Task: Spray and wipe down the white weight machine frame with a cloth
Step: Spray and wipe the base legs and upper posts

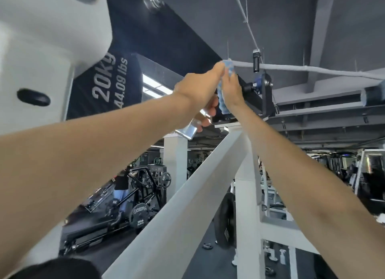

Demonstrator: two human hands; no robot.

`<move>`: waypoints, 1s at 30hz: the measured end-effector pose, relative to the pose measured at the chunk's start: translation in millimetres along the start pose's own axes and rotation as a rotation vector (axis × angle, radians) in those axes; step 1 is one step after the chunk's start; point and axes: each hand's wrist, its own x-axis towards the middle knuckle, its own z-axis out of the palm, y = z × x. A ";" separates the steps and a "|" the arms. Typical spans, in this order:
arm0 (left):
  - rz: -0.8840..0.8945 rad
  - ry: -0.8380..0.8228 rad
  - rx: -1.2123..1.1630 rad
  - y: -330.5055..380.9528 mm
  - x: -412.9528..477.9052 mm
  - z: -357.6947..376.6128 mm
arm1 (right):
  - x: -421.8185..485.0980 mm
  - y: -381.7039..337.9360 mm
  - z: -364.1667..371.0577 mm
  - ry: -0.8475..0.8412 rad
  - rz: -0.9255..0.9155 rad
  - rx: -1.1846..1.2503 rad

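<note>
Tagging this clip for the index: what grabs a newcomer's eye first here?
Two bare arms reach up to centre frame, where the right hand presses a blue cloth against the black top end of the machine. The left hand grips a clear spray bottle just beside it. A white frame beam runs diagonally up to the hands, and a large black plate marked 20kg looms at upper left.

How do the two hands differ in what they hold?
The left hand grips a clear spray bottle that hangs below it; the right hand presses a blue cloth against a dark bracket. The left hand is curled, the right flatter. Both reach overhead, almost touching.
</note>
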 end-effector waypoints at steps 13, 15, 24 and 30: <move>0.162 0.433 0.142 26.8 31.4 6.9 | 16.3 23.6 -17.8 0.009 -0.028 -0.132; 0.187 0.475 0.139 34.8 34.1 2.5 | 14.1 35.9 -25.3 0.009 -0.029 -0.134; 0.195 0.519 0.113 39.2 38.3 -3.8 | 27.5 25.5 -51.0 0.085 -0.007 -0.046; 0.152 0.372 0.151 37.2 24.5 3.0 | 18.3 22.4 -54.4 0.086 -0.007 -0.050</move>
